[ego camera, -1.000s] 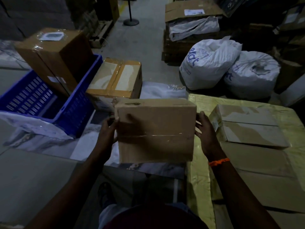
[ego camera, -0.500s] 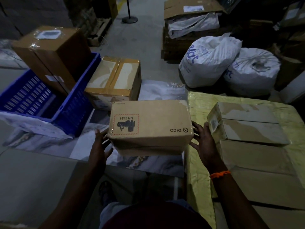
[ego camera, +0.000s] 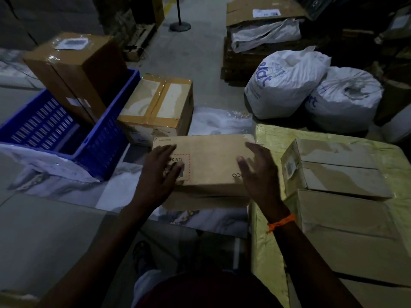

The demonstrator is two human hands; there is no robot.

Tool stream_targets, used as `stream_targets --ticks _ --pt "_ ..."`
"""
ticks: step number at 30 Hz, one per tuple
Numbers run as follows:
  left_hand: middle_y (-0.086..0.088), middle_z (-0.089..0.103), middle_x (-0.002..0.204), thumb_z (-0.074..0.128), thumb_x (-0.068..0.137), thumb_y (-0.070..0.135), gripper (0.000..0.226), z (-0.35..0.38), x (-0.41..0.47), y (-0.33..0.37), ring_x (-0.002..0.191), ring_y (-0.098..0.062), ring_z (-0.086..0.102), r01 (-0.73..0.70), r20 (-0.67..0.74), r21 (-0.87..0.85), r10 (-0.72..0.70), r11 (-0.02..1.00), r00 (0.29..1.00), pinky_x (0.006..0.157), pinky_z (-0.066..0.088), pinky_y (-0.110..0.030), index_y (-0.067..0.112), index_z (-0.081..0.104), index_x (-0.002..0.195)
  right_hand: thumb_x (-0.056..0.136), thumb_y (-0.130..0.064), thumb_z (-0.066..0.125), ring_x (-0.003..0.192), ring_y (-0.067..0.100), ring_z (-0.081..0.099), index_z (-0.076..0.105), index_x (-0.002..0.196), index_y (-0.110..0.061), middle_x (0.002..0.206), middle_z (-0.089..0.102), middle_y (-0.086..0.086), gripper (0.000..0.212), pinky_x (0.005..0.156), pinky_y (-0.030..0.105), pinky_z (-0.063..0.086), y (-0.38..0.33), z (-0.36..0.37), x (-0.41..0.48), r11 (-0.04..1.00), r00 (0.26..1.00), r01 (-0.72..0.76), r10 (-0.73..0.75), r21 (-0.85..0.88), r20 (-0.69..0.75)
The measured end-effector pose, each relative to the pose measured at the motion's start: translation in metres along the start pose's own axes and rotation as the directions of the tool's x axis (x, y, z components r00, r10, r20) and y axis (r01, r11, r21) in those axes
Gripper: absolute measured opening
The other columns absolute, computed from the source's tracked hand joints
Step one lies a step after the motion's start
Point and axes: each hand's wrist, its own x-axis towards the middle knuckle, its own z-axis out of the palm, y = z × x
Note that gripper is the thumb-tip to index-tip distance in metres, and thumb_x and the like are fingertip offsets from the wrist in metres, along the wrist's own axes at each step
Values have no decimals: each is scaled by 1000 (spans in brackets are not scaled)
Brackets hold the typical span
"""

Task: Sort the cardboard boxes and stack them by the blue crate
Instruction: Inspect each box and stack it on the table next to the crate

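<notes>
Box (ego camera: 211, 165) under spread left hand (ego camera: 160, 172) and right hand (ego camera: 260, 172), taped carton (ego camera: 158, 105), blue crate (ego camera: 106, 138) beyond

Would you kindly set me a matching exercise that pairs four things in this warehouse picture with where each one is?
Things:
1. tall brown box
2. taped box
3. box with the UN label
4. white sacks

Places:
A. under the left hand and right hand
B. inside the blue crate
C. on the floor at the far right
D. on the floor beside the blue crate

Pairs: 1-B, 2-D, 3-A, 4-C.
</notes>
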Motion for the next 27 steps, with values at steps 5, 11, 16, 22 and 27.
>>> stream_targets --ticks 5,11,16,22,27 --pt "-13 24 167 17 96 63 77 35 31 10 155 -35 16 -202 299 417 77 886 951 121 16 -59 19 34 158 105 -58 38 158 33 12 16 165 -19 171 17 15 75 125 49 16 -15 55 13 860 878 243 2 -449 478" --pt "-12 13 169 -16 92 70 94 40 31 7 156 -36 14 -256 387 498 52 828 921 120 13 -61 20 24 161 98 -63 5 160 27 1 14 165 -29 174 6 4 76 126 51 1 -4 65 7 783 843 337 -4 -523 537" --pt "-8 1 171 -27 84 73 102 40 32 9 157 -31 1 -261 415 500 36 826 909 122 6 -58 22 13 163 107 -61 18 160 26 -8 3 166 -29 174 -6 2 69 127 53 -2 -5 65 11 771 815 343 39 -536 578" --pt "-7 -4 169 -14 92 74 89 32 27 -3 156 -32 -3 -285 409 493 70 822 910 121 6 -64 24 9 162 86 -74 -6 160 25 -5 8 166 -27 174 -2 2 93 125 52 -5 -3 51 10 784 817 337 32 -522 575" --pt "-9 -8 169 -16 88 77 95 14 30 -16 155 -32 -9 -252 384 554 26 793 923 120 0 -64 23 7 163 92 -79 4 160 26 -10 -1 165 -28 174 -9 4 89 125 52 -7 17 27 29 752 841 265 125 -604 526"
